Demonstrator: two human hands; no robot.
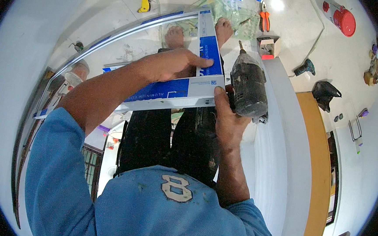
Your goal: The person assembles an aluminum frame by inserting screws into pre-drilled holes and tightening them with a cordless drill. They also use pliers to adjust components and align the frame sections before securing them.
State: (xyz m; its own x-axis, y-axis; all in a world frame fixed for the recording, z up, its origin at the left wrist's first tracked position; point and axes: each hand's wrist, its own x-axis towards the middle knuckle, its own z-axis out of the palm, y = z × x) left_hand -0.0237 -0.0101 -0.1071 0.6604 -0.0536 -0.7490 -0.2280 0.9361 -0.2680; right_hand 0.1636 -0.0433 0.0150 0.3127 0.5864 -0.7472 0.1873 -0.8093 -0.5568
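An aluminium frame (169, 92) covered in white and blue protective film lies across my lap, its corner near my right hand. My left hand (175, 65) is closed at this corner, fingers curled, with one digit pressed on the profile (206, 40) that runs away from me. My right hand (230, 123) is closed round a worn black cordless driver (249, 85), whose bit points away from me. Its thumb touches the frame's corner. The driver's handle and most of the right fingers are hidden.
Orange-handled pliers (264, 19) and a small open box (269, 48) lie beyond the driver. My bare feet (223, 30) stand by the frame's far side. A red-lidded bucket (344, 22), another power tool (305, 68) and a black bag (326, 95) are at right; a yellow-handled tool (145, 3) lies far left.
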